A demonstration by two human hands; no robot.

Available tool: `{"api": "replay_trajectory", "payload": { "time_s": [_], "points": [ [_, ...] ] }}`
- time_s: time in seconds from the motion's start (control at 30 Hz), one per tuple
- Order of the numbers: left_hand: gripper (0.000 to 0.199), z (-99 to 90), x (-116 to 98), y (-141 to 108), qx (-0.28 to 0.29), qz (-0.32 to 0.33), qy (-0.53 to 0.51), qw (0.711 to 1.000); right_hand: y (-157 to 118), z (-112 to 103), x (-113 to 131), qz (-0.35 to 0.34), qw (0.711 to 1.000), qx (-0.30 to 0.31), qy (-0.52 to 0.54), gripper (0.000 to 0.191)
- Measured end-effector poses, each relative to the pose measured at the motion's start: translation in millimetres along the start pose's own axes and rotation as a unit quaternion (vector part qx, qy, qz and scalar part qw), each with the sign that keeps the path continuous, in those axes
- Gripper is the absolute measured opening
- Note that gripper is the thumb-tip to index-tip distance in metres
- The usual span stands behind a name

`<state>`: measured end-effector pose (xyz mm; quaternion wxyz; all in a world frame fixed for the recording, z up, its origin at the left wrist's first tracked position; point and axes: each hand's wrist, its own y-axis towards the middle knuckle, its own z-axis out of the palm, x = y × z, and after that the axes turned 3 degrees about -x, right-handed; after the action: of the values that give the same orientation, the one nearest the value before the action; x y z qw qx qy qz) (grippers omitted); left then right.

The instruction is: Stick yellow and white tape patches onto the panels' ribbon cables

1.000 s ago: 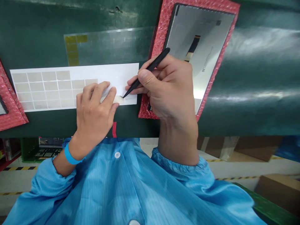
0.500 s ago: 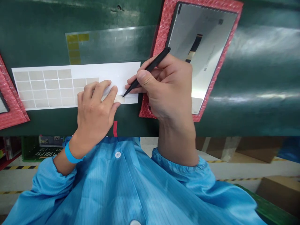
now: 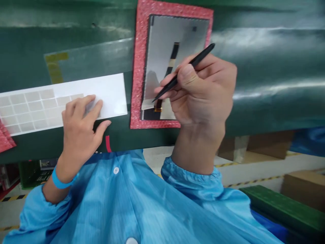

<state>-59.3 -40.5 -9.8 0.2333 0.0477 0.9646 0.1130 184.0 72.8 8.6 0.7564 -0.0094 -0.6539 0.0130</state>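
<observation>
Black pointed tweezers (image 3: 184, 73) are pinched in my right hand (image 3: 203, 88), which is over a flat display panel (image 3: 162, 37). Their tip is at a small pale sticker (image 3: 148, 104) by the panel's lower left corner; whether the sticker touches the panel I cannot tell. A dark flex cable (image 3: 175, 51) runs down the panel, partly hidden by my fingers. On the left, my left hand (image 3: 81, 117) lies with fingers spread on a white sheet (image 3: 111, 91) bearing rows of pale square stickers (image 3: 34, 96). Nothing shows in its fingers.
Pink bubble wrap (image 3: 138, 67) lies under the panel. A clear film with yellow tape squares (image 3: 55, 67) is behind the sheet. More pink wrap (image 3: 6, 139) shows at the left edge. Red tape (image 3: 108, 144) marks the green table's front edge. Cardboard boxes (image 3: 266, 145) stand beyond it.
My right hand has moved the tweezers from the sheet rightward to the panel, with a pale sticker at their tip. My left thumb has spread away from the fingers. The view has shifted right.
</observation>
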Motion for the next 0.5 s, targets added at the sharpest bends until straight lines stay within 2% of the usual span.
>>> {"api": "replay_trajectory", "payload": {
  "time_s": [0.1,0.2,0.27,0.33,0.43,0.5],
  "points": [
    [0.034,-0.8,-16,5,-0.032,0.014,0.011,0.999,12,-37,4,-0.005,0.998,-0.039,-0.043,0.031],
    [0.028,9.0,-50,12,-0.080,0.037,-0.010,0.996,18,-58,2,0.015,0.996,-0.045,-0.074,0.037],
    [0.027,22.4,-73,18,-0.085,0.045,-0.042,0.995,17,-60,0,0.026,0.997,-0.045,-0.065,0.037],
    [0.027,37.8,-90,24,-0.067,0.045,-0.063,0.995,12,-57,1,0.032,0.996,-0.053,-0.058,0.029],
    [0.030,53.8,-99,30,-0.032,0.044,-0.054,0.997,3,-50,7,0.051,0.993,-0.059,-0.090,0.017],
    [0.031,56.7,-99,33,-0.016,0.045,-0.041,0.998,-1,-47,11,0.049,0.991,-0.065,-0.110,0.016]
  ]
}}
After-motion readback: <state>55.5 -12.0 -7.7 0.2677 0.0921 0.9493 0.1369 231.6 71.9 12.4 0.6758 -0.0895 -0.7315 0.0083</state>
